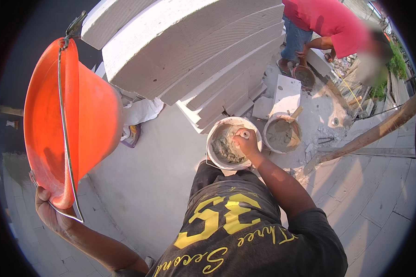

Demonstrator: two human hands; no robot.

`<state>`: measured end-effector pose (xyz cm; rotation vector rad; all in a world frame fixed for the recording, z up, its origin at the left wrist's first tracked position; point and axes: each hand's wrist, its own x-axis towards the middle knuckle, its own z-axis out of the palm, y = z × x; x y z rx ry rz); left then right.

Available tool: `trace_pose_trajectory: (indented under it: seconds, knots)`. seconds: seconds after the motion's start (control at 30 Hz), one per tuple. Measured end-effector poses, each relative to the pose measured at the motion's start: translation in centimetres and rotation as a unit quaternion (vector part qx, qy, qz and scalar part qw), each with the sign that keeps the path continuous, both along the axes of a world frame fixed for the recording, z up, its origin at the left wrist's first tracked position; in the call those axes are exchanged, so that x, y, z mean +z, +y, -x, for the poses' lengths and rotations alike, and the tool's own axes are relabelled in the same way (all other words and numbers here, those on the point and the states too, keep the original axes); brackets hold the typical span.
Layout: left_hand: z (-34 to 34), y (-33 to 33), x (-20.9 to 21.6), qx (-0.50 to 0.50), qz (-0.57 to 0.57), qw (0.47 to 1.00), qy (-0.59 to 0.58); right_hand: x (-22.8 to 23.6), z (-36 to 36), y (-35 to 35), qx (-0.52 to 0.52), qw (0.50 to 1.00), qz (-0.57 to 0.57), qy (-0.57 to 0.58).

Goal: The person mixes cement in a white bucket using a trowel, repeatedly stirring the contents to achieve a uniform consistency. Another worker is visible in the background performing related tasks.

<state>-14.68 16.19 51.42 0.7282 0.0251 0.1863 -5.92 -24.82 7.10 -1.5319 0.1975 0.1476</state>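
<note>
My left hand point(53, 214) grips the rim of an orange bucket point(99, 115), its fingers closed round the lower edge. The bucket is tilted on its side, its mouth facing left, and a wire handle point(64, 134) hangs across the opening. My right hand point(247, 142) is closed round the round-ended handle of a tool point(245, 134). That tool points down into a pail of wet grey mortar point(227, 150) in front of me; its working end is hidden. Beside this pail, on its right, stands a second pail of mortar point(282, 134) with a wooden-handled tool point(296, 112) leaning in it.
Large white blocks point(194, 51) are stacked high ahead. A person in a red shirt point(323, 23) bends at the upper right, near another bucket point(304, 76). A wooden pole point(370, 134) slants in from the right. Loose blocks point(286, 94) and rubble lie around.
</note>
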Motion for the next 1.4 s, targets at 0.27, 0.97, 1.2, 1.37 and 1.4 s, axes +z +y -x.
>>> trace_pose_trajectory:
  seconds: [0.27,0.97,1.2,1.37,1.4]
  knots:
    - [-15.2,-2.5,2.1,0.156,-0.016,0.987,-0.015,2.4,0.0,0.6,-0.087,0.982,0.064,-0.152]
    - [-23.2,-13.5,0.6,0.172,-0.228,0.957,0.051,4.3,-1.7,-1.8,0.11,0.977,0.14,-0.116]
    - [-16.2,-11.4,-9.5,0.299,-0.237,0.92,-0.085,3.6,3.4,-2.6,-0.004,0.941,0.333,-0.065]
    - [-9.4,-13.1,-24.7,-0.037,-0.602,0.794,-0.083,6.8,1.2,-2.2,-0.05,0.912,-0.194,0.358]
    - [-9.6,-14.2,-26.6,-0.152,-0.572,0.806,0.015,7.0,-0.1,-2.7,-0.024,0.884,-0.244,0.397]
